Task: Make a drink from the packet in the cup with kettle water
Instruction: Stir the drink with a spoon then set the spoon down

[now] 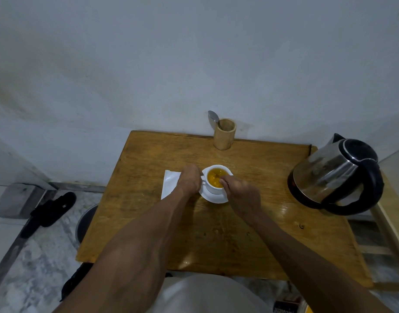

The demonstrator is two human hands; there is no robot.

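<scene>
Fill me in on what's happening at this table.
A person is making a drink. The left hand steadies the white cup on its saucer, and the right hand reaches into the orange liquid, apparently stirring. The white packet lies left of the cup, and the kettle stands at the table's right edge.

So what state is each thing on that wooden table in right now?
White ceramic cup: upright on its saucer, filled with orange-yellow liquid.
White paper packet: flat on the table, left of the cup.
Steel kettle with black handle: upright, lid shut.
Bamboo holder: upright, one metal spoon inside.
Left hand: closed at the cup's handle.
Right hand: fingers pinched over the cup.
</scene>
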